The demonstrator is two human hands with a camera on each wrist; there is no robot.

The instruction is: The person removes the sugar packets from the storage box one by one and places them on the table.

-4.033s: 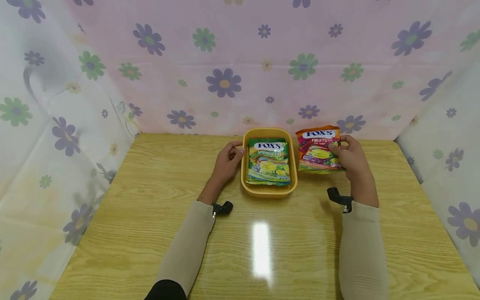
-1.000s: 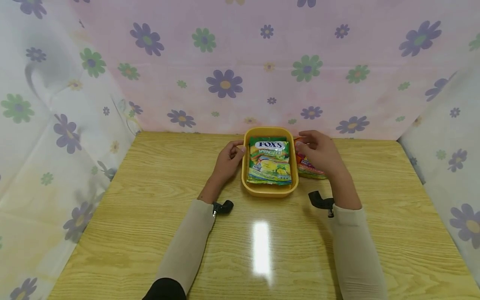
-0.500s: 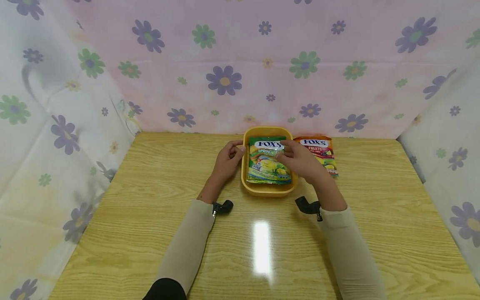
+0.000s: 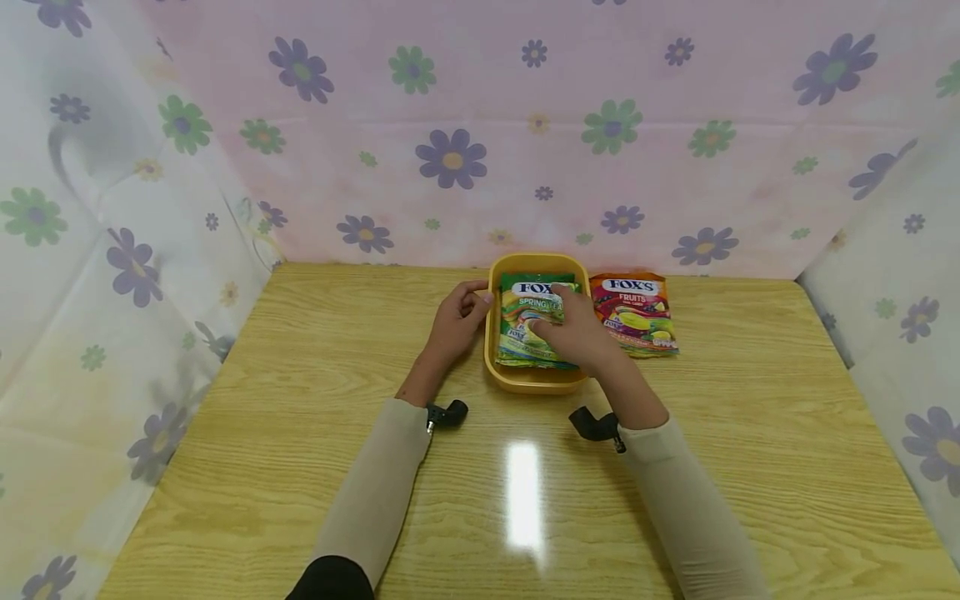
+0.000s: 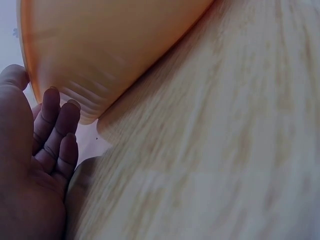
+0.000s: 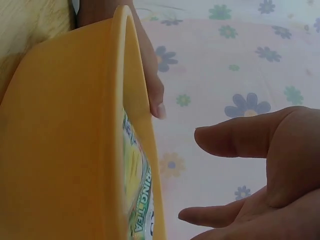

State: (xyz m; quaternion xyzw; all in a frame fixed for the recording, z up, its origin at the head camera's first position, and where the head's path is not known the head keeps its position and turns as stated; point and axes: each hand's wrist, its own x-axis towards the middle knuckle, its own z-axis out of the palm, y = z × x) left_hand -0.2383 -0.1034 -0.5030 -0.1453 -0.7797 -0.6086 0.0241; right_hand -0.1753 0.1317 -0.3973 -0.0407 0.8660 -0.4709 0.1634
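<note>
A yellow plastic tub (image 4: 534, 383) stands near the table's back edge. Inside lies a green Fox's Spring Tea candy bag (image 4: 517, 346), its label partly hidden by a hand. My left hand (image 4: 453, 321) holds the tub's left side, thumb at the rim and fingers on the outer wall (image 5: 120, 45) in the left wrist view. My right hand (image 4: 583, 333) is over the green bag, and in the right wrist view its thumb and fingers spread apart above the rim with nothing between them. Just right of the tub, a red and orange Fox's Fruits candy bag (image 4: 637, 312) lies flat.
The wood-patterned table (image 4: 300, 350) runs back to a flowered pink cloth (image 4: 517, 108). More flowered cloth hangs along both sides. Black wrist cameras (image 4: 450, 414) sit at both cuffs.
My right hand has laid down the red Fox's Fruits bag beside the tub, let go of it and moved left over the green bag. My left hand has stayed at the tub.
</note>
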